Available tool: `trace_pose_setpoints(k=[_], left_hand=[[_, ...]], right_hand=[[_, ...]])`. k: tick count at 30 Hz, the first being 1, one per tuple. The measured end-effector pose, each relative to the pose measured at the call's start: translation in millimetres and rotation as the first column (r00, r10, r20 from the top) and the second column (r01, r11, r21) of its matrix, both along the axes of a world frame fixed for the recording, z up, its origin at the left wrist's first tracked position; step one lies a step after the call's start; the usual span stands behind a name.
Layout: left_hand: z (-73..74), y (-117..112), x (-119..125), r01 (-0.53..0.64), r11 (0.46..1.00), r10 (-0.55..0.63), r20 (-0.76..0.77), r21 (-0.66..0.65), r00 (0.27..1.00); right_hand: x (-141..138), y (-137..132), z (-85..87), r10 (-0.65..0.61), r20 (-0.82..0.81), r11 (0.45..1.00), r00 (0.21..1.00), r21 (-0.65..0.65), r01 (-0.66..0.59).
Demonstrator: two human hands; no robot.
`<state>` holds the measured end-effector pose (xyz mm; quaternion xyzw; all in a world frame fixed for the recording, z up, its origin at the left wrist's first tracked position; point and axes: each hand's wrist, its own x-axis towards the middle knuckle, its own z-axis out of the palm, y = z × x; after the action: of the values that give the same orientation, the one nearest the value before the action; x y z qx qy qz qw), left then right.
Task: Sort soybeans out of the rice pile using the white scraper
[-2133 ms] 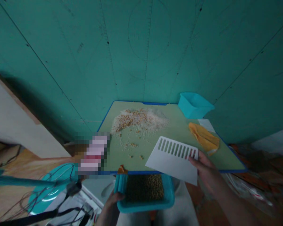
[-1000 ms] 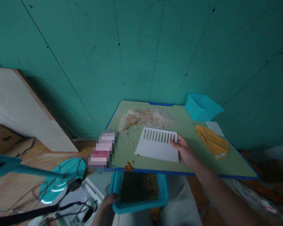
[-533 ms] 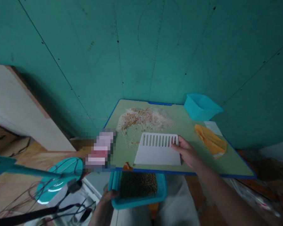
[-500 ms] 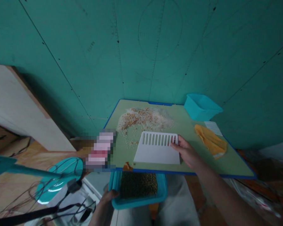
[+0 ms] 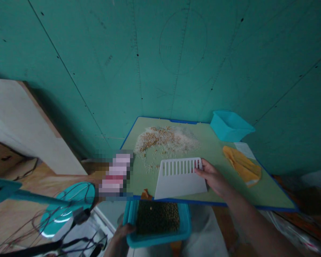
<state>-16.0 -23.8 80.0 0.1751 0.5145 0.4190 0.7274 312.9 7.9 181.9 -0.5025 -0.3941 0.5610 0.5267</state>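
My right hand (image 5: 212,180) pinches a white scraper (image 5: 179,178) by its edge. At six o'clock, my left hand (image 5: 121,232) holds a teal tray (image 5: 157,241) of grain.

You can read no words or numbers here: the teal panel (image 5: 69,71) bears only faint ruler ticks (image 5: 181,46) and a drawn circle (image 5: 183,42), and the pixelated patch (image 5: 115,175) is illegible.

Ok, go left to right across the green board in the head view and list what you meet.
Heap of grains and pale granules → white plastic scraper → right hand → yellow cloth
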Motion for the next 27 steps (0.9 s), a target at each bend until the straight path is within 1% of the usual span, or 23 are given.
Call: trace_pose_setpoints(k=[2,4,6,7,9,11,13,15,17,19,20,22,24,26,27], left_hand=[[10.3,-1.3,5.5,0.044,0.999,-0.046,0.074,0.029,0.996],[21.3,-2.8,11.1,0.076,0.996,-0.080,0.107,0.034,0.991],[28.5,-3.7,16.2,0.073,0.997,-0.075,0.107,0.017,0.991],[29.4,-3.5,18.2,0.063,0.998,-0.063,0.105,0.005,0.993],[24.0,-1.3,20.6,0.036,0.999,-0.034,0.093,-0.019,0.995],[10.3,3.9,19.5,0.019,0.998,-0.015,0.058,-0.056,0.998],[-6.5,10.8,15.2,0.016,0.994,-0.016,0.002,-0.111,1.000],[-19.4,16.0,9.5,0.025,0.992,-0.029,-0.031,-0.120,0.999],[-22.3,16.1,5.7,0.037,0.991,-0.044,-0.044,-0.132,0.998],[-14.2,10.2,5.9,0.046,0.990,-0.050,-0.027,-0.134,0.998],[-6.9,5.8,7.5,0.033,0.992,-0.034,-0.007,-0.123,0.999],[10.3,-3.0,12.3,0.050,0.997,-0.045,0.073,-0.060,0.996],[25.1,-8.6,17.5,0.070,0.996,-0.066,0.070,-0.047,0.995],[32.2,-9.4,20.9,0.088,0.995,-0.085,0.055,-0.052,0.995],[32.4,-8.5,21.5,0.097,0.994,-0.095,0.051,-0.051,0.994]], right_hand=[[6.1,1.7,2.9,-0.048,0.007,0.999,0.999,0.014,0.047],[12.0,8.5,7.6,-0.121,0.009,0.992,0.993,0.039,0.120],[16.4,20.1,13.6,-0.200,0.010,0.978,0.980,0.063,0.199],[17.7,27.0,16.5,-0.237,0.009,0.969,0.971,0.079,0.235],[18.1,41.1,20.6,-0.286,0.004,0.952,0.958,0.112,0.284],[15.8,52.8,21.1,-0.289,0.000,0.950,0.957,0.126,0.287],[12.1,59.8,18.3,-0.260,0.011,0.961,0.966,0.103,0.257],[8.8,61.5,14.3,-0.224,0.026,0.973,0.974,0.070,0.221],[7.1,59.0,11.9,-0.196,0.032,0.979,0.980,0.061,0.194],[7.0,55.1,12.3,-0.176,0.024,0.983,0.984,0.057,0.174],[7.4,53.3,13.0,-0.170,0.016,0.984,0.985,0.051,0.169],[8.1,51.1,14.2,-0.171,-0.003,0.984,0.985,0.040,0.171],[8.3,50.8,13.3,-0.184,-0.020,0.982,0.983,0.043,0.184],[7.7,51.5,10.3,-0.187,-0.029,0.980,0.982,0.055,0.189],[7.0,51.8,8.6,-0.184,-0.031,0.981,0.983,0.060,0.185]])
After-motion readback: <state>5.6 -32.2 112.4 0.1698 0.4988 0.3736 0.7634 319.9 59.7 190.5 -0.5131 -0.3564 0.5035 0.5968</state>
